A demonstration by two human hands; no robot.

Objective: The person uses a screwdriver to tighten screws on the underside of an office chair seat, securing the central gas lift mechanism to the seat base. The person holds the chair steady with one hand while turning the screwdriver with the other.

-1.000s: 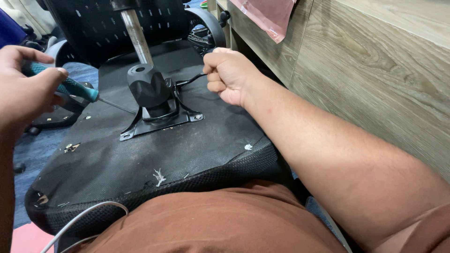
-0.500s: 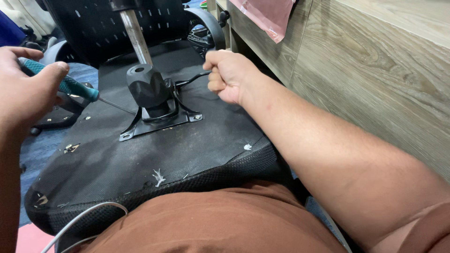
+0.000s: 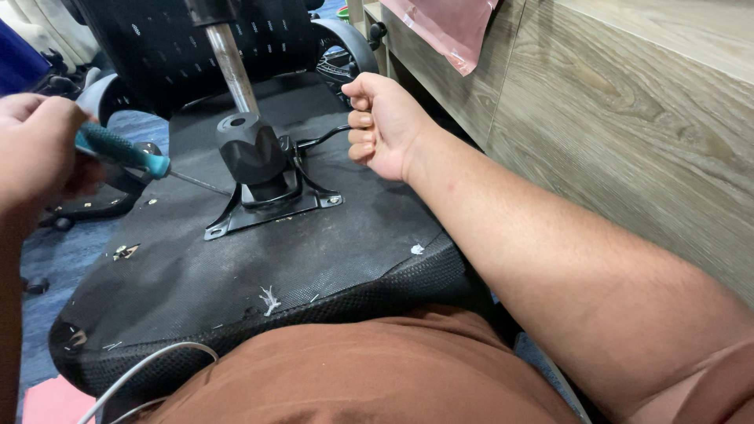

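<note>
An upturned black office chair seat [image 3: 236, 267] lies before me, its black metal mechanism plate [image 3: 267, 192] bolted on top with a chrome gas cylinder [image 3: 232, 59] rising from it. My right hand [image 3: 385, 122] is closed around the thin black lever [image 3: 318, 140] that sticks out of the mechanism. My left hand [image 3: 35, 149] grips a screwdriver with a teal handle [image 3: 126, 151]; its shaft points right, toward the left side of the plate.
A wooden desk side panel [image 3: 628, 133] runs along the right, with a pink plastic bag [image 3: 459, 27] hanging over it. The mesh chair back [image 3: 157, 47] stands behind the seat. A white cable [image 3: 145, 365] crosses my brown-clad lap. Blue carpet lies at the left.
My left hand has shifted slightly with the screwdriver, staying near the plate's left side. My right hand stays closed on the lever.
</note>
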